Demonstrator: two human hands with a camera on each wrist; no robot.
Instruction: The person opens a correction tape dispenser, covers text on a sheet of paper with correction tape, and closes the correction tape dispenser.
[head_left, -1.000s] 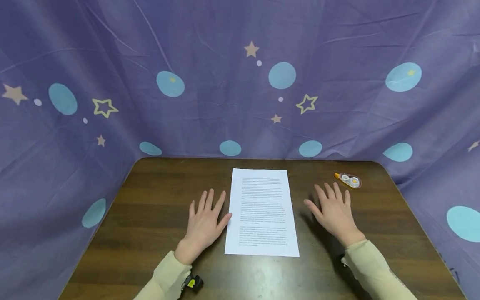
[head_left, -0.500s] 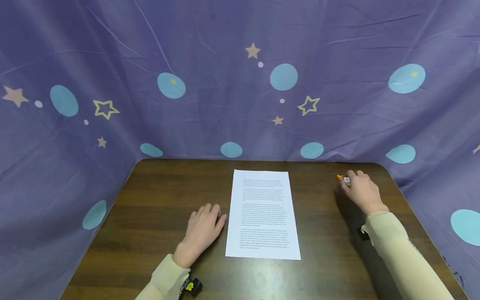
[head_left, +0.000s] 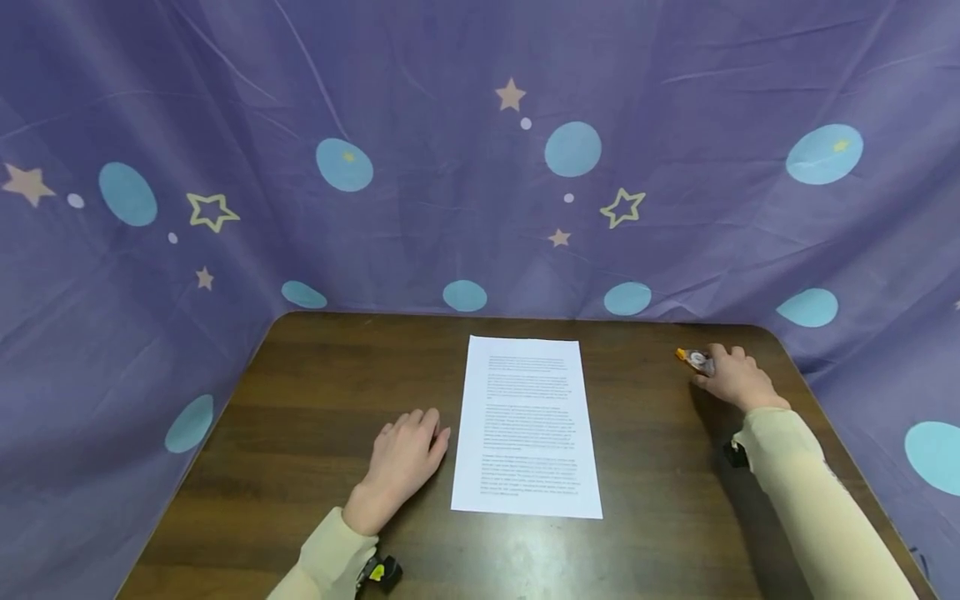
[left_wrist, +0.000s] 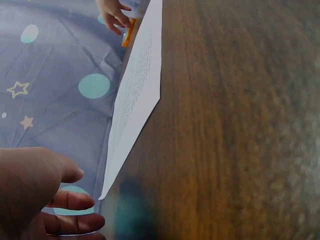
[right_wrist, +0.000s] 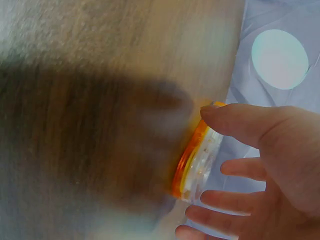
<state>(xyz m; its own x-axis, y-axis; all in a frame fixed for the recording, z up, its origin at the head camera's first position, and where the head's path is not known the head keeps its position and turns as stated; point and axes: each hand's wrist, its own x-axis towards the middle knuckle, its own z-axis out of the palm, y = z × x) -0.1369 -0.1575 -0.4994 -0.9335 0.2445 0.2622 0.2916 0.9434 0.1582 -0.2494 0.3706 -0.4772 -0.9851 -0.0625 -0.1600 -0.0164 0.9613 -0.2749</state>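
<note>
A clear correction tape dispenser [head_left: 700, 361] with an orange tip lies at the table's back right. My right hand [head_left: 737, 379] is right at it, fingers spread and slightly bent. In the right wrist view the thumb overlaps one end of the dispenser [right_wrist: 192, 165], and the other fingers lie apart along its far side; no firm grip shows. A printed white sheet [head_left: 525, 429] lies flat in the middle of the table. Just left of it my left hand [head_left: 405, 457] rests with loosely bent fingers, holding nothing.
The brown wooden table [head_left: 300, 400] is enclosed at the back and sides by a purple curtain [head_left: 412, 208] with stars and blue ovals. A black wrist camera [head_left: 388, 573] sits under my left sleeve.
My right hand has moved back and right to the correction tape dispenser, then shifted slightly further right. My left hand has drawn back a little from the sheet, its fingers now bent.
</note>
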